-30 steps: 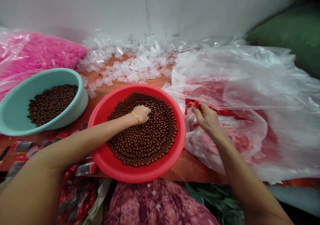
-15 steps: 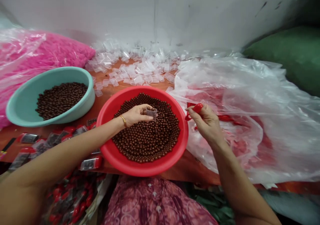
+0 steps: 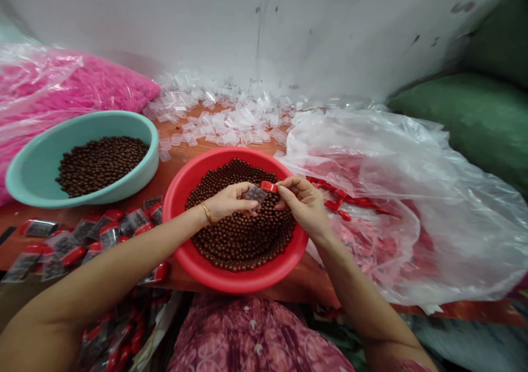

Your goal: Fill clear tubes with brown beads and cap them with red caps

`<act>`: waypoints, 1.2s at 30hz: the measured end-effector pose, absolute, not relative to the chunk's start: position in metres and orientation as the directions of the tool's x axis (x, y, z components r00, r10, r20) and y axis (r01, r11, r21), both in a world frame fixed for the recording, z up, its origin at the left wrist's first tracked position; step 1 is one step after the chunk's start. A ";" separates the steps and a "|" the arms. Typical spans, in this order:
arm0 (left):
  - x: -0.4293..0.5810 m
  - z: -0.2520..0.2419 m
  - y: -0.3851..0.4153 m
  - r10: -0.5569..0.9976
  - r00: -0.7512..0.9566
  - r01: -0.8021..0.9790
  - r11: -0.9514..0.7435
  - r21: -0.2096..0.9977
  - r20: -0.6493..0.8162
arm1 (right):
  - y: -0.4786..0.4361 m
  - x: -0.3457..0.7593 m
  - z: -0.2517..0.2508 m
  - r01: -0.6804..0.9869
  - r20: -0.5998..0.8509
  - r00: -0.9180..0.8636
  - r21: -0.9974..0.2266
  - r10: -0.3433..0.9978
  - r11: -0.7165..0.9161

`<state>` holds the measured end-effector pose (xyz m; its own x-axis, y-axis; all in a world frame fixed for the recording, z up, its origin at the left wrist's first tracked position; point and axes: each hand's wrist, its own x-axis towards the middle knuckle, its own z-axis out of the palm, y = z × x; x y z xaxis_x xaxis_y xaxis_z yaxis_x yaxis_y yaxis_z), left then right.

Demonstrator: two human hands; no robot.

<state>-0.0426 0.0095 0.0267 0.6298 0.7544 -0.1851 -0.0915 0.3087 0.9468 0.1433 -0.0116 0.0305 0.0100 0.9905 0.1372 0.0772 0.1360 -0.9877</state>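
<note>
Over the red basin [image 3: 237, 284] of brown beads [image 3: 231, 245], my left hand [image 3: 231, 200] is closed on a small clear plastic case [image 3: 255, 193] that looks dark with beads inside. Facing it, my right hand [image 3: 303, 201] pinches a red plastic cap [image 3: 269, 186] by its right end. The cap's other end is close to the case's mouth; whether the two touch I cannot tell. Both hands are above the beads, the right one near the basin's right rim.
A teal basin [image 3: 82, 120] with more brown beads stands on the left. Capped cases [image 3: 109, 234] lie before it. Clear empty cases [image 3: 231, 121] are scattered at the back. A plastic bag [image 3: 433, 196] with red caps [image 3: 330, 187] spreads at right; a bag of pink pieces [image 3: 103, 80] sits far left.
My right hand has moved left with the red cap, from beside the basin to over it, close to the case. The case in my left hand has tilted a little.
</note>
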 end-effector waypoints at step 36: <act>-0.045 0.033 0.015 0.742 0.663 -0.073 0.197 0.978 -0.100 | 0.000 0.145 0.021 -0.059 -0.113 -0.221 -0.990 0.969 -0.129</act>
